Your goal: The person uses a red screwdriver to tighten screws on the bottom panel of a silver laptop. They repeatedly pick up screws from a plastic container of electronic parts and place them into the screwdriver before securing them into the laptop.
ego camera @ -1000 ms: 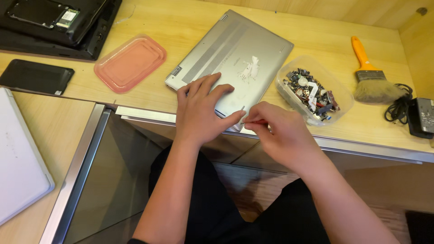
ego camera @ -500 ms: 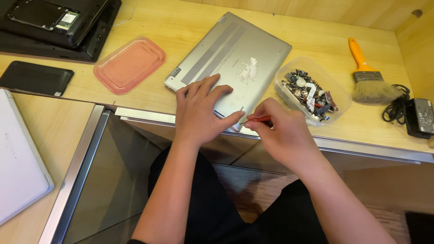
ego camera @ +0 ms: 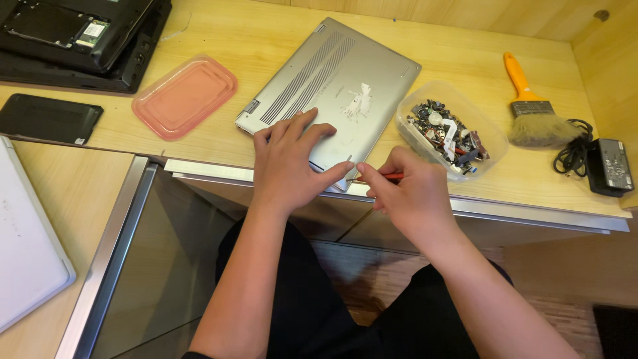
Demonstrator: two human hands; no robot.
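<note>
A silver laptop (ego camera: 332,86) lies bottom side up on the wooden desk, its near corner at the desk's front edge. My left hand (ego camera: 289,159) rests flat on that near corner, fingers spread, pressing it down. Just to the right, my right hand (ego camera: 405,196) is closed around a small tool with a red handle (ego camera: 393,176). The tool's thin tip points left at the laptop's near corner, close to my left thumb.
A clear plastic tub of small parts (ego camera: 448,129) stands right of the laptop. An orange-handled brush (ego camera: 528,106) and a black power adapter (ego camera: 608,166) lie further right. A pink lid (ego camera: 185,96), a black device (ego camera: 46,118) and dark laptops (ego camera: 73,33) sit left.
My right hand has shifted slightly, and the red tool now shows between its fingers at the laptop's corner. My left hand stays put.
</note>
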